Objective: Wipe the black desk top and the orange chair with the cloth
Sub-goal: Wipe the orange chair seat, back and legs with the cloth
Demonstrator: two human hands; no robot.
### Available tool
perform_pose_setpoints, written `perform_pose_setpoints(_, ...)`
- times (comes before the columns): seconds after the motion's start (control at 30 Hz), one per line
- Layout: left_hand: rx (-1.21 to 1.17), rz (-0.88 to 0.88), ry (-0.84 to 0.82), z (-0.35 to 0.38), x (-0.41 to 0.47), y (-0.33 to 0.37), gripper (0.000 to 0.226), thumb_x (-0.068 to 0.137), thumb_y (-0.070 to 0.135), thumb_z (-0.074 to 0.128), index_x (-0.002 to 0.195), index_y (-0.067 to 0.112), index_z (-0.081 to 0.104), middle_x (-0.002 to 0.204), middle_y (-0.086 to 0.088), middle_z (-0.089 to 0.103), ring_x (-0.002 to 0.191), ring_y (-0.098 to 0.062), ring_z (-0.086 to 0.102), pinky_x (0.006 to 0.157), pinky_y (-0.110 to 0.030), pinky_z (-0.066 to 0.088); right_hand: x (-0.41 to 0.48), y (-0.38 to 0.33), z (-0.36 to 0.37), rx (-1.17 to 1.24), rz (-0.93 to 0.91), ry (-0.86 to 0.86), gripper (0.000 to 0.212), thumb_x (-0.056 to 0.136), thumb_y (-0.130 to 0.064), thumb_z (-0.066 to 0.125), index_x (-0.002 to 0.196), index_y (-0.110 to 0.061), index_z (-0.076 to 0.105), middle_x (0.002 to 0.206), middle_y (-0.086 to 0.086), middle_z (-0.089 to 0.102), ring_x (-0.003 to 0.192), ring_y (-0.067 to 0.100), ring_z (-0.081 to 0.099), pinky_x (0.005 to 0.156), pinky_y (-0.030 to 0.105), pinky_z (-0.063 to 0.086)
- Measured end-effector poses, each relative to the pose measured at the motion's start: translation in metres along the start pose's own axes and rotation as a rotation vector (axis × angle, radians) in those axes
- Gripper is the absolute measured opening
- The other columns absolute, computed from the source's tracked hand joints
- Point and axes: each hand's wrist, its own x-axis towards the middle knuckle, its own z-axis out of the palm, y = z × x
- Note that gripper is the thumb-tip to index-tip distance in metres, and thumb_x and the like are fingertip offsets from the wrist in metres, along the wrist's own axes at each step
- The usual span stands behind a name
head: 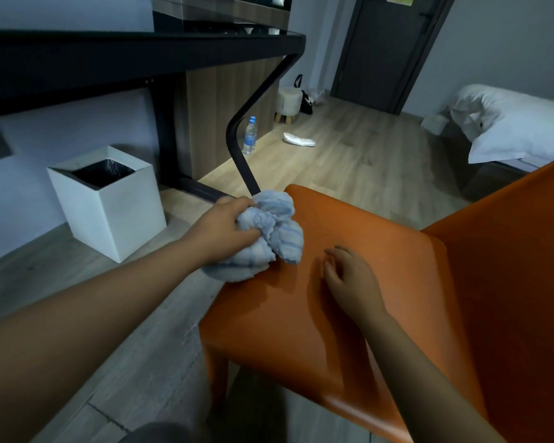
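At the far left a white square waste bin lined with a black bag point(109, 199) stands on the grey wood-plank floor point(77, 298) against the wall. Above it runs the black glossy-topped counter point(141, 46), its bent black metal leg point(237, 135) sloping down toward the chair. Beside that leg a clear plastic water bottle with a blue cap point(249, 135) stands upright; its label is blue and white, but the writing is too small to read.

The left hand point(221, 230) reaches forward with the arm almost straight, its grip closed tightly round a bunched pale blue towelling cloth point(269, 238). The cloth sits at the left front edge of the smooth orange moulded chair point(349, 225), touching the seat. A white cloth or slipper point(299, 139) lies on the floor further back, near a small white round stool on wooden legs point(289, 102) and a black bag carrying a white mark I cannot make out.

The right hand point(349, 276) rests palm down on the seat, fingers loosely curled, its grip holding nothing. High on the dark grey door point(384, 52) is a yellow notice, unreadable. At the right lies a bed with white bedding point(509, 123).
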Motion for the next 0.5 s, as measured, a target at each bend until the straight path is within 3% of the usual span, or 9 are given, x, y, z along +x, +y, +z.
perform_pose_setpoints(0.17,0.016,-0.049,0.002,0.023,0.062,0.006,0.049,0.086,0.034,0.064,0.131,0.029,0.048,0.130,-0.003,0.043,0.108,-0.021,0.051,0.082,-0.028,0.037,0.067,0.016,0.008,-0.044,0.063,-0.016,0.043,0.095,-0.026,0.052,0.135,-0.012,0.054,0.147,0.015,0.043,0.135,0.030,0.039,0.111,0.037,0.030)
perform_pose_setpoints(0.27,0.022,-0.056,0.040,0.031,0.095,0.006,0.053,0.085,0.035,0.064,0.134,0.027,0.045,0.133,-0.006,0.042,0.115,-0.025,0.050,0.092,-0.033,0.042,0.109,0.018,0.012,-0.044,0.090,0.011,0.045,0.095,-0.029,0.050,0.137,-0.013,0.052,0.148,0.016,0.042,0.136,0.032,0.037,0.112,0.040,0.030)
perform_pose_setpoints(0.4,0.038,-0.070,0.055,0.045,0.135,0.007,0.054,0.087,0.036,0.062,0.136,0.026,0.043,0.134,-0.007,0.041,0.117,-0.027,0.049,0.096,-0.034,0.041,0.137,0.030,0.028,-0.074,0.147,0.052,0.057,0.088,-0.046,0.034,0.130,-0.016,0.057,0.138,0.014,0.051,0.129,0.034,0.042,0.110,0.048,0.031)
perform_pose_setpoints(0.5,0.052,-0.071,0.051,0.056,0.163,0.009,0.058,0.086,0.040,0.062,0.139,0.027,0.040,0.137,-0.007,0.038,0.117,-0.029,0.050,0.099,-0.040,0.043,0.139,0.037,0.040,-0.127,0.135,0.083,0.058,0.085,-0.046,0.030,0.126,-0.018,0.059,0.133,0.011,0.055,0.127,0.033,0.044,0.109,0.051,0.031)
